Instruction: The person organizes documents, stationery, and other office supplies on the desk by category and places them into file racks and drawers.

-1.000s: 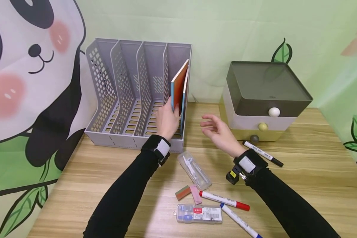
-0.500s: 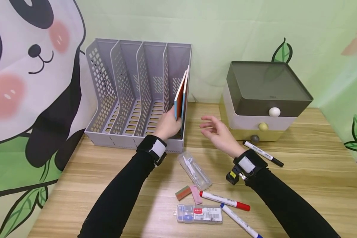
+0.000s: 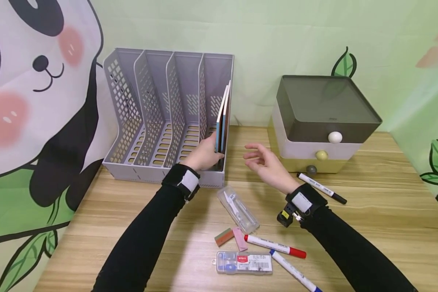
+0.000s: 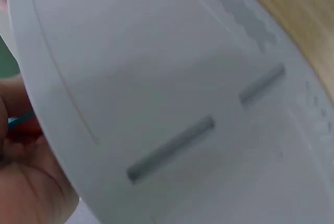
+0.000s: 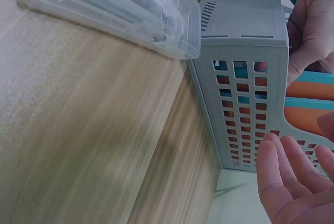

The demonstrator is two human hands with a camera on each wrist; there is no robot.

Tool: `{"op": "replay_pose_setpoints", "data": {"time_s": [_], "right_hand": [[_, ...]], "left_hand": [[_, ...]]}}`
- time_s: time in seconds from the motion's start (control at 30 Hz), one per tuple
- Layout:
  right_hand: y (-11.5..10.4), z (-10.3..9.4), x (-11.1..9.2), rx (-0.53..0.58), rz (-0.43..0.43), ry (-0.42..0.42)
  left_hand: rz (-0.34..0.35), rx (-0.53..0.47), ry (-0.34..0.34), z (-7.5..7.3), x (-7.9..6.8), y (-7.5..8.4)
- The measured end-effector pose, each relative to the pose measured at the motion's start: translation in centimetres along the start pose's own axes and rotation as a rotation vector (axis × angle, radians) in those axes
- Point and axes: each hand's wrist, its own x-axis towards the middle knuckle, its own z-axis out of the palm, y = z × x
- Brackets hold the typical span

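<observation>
Two thin orange books with blue spines stand upright, side by side, in the rightmost slot of a grey file rack (image 3: 164, 172). My left hand (image 3: 203, 154) holds the left book (image 3: 219, 125) low at its spine, with the thumb in front; some fingers are hidden behind it. The other book (image 3: 225, 123) leans along the rack's right wall. In the left wrist view the rack's front covers most of the frame, with part of the left hand (image 4: 36, 182) at the left edge. My right hand (image 3: 268, 166) hovers right of the rack, fingers relaxed, holding nothing.
A drawer box (image 3: 325, 99) with round knobs stands at the right, a black marker (image 3: 321, 187) before it. Nearer lie a clear case (image 3: 238, 209), an eraser (image 3: 224, 237), a pink piece (image 3: 239, 238), a labelled plastic box (image 3: 244, 263), a red marker (image 3: 275, 246) and a blue marker (image 3: 295, 270).
The left book has gone lower and tilted rightward, close against the other book. My left hand has moved slightly down with it. The right hand has stayed almost still.
</observation>
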Motion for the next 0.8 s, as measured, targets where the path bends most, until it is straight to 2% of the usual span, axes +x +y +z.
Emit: {"op": "replay_pose_setpoints", "data": {"time_s": [0.33, 0.47, 0.63, 0.8], "right_hand": [[0.2, 0.3, 0.3, -0.002, 0.016, -0.026], [0.3, 0.4, 0.3, -0.013, 0.001, -0.028], [0.2, 0.4, 0.4, -0.021, 0.008, -0.044], [0.1, 0.5, 0.5, -0.056, 0.046, -0.080]], "left_hand": [[0.048, 0.018, -0.058, -0.7, 0.3, -0.4], [0.051, 0.023, -0.039, -0.5, 0.5, -0.7], [0.055, 0.055, 0.023, 0.0, 1.0, -0.9], [0.024, 0.076, 0.013, 0.4, 1.3, -0.5]]}}
